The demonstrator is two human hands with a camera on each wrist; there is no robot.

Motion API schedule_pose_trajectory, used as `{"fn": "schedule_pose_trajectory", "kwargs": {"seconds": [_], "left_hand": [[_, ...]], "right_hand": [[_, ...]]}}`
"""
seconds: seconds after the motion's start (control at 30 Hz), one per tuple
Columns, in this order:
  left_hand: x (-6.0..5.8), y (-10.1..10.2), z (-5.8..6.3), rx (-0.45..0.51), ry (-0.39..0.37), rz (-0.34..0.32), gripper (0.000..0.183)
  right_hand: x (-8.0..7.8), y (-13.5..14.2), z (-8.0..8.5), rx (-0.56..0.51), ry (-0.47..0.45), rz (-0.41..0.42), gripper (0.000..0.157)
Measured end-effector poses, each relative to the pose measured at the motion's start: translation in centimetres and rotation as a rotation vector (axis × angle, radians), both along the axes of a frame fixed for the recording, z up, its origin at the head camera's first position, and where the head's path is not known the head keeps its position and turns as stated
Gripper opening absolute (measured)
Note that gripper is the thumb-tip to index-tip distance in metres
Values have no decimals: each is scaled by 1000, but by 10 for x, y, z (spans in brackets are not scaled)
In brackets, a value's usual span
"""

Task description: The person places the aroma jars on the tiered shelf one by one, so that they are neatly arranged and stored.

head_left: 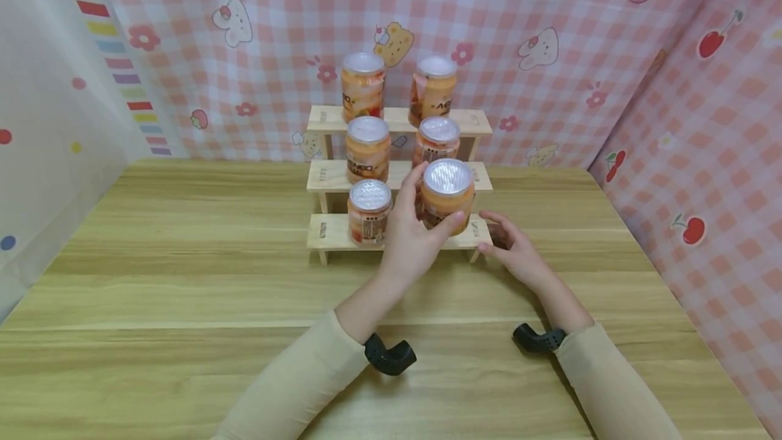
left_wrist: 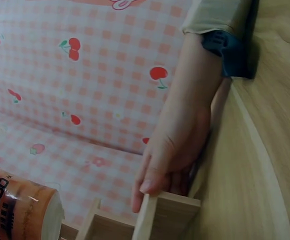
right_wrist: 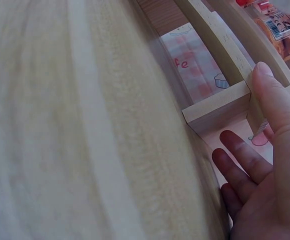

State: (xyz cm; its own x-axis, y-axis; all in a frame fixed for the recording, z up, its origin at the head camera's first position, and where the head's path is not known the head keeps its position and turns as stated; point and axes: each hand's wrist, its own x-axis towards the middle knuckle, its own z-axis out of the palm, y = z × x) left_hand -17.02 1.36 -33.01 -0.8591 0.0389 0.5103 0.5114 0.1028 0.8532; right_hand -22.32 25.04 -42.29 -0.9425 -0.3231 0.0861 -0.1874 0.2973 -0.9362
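Observation:
My left hand (head_left: 415, 240) grips an orange can (head_left: 449, 197) with a silver lid, thumb in front and fingers at its left side. In the left wrist view, the can's pale end (left_wrist: 54, 220) stands apart from the wooden boards, above the lowest step. My right hand (head_left: 514, 253) is at the right end of the three-tier wooden shelf (head_left: 324, 229). Its thumb (right_wrist: 267, 87) and index finger pinch the lowest board's end, while the other fingers hang loosely beneath. Left of the held can, another can (head_left: 369, 223) stands on that lowest step.
Two cans stand on the middle step, the left one (head_left: 368, 155) and the right one (head_left: 438, 134). Two more, a left (head_left: 363, 90) and a right can (head_left: 434, 90), are on the top step. A checked cloth (head_left: 275, 73) hangs behind the wood-grain table (head_left: 183, 277).

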Motion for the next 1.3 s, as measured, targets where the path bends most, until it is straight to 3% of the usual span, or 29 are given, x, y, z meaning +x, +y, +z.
{"fn": "schedule_pose_trajectory", "kwargs": {"seconds": [0.73, 1.3], "left_hand": [[-15, 4, -32, -144, -42, 123, 80], [-19, 6, -47, -212, -64, 156, 82]], "right_hand": [[-1, 0, -1, -27, 13, 12, 62], [1, -1, -1, -45, 51, 25, 60]]}}
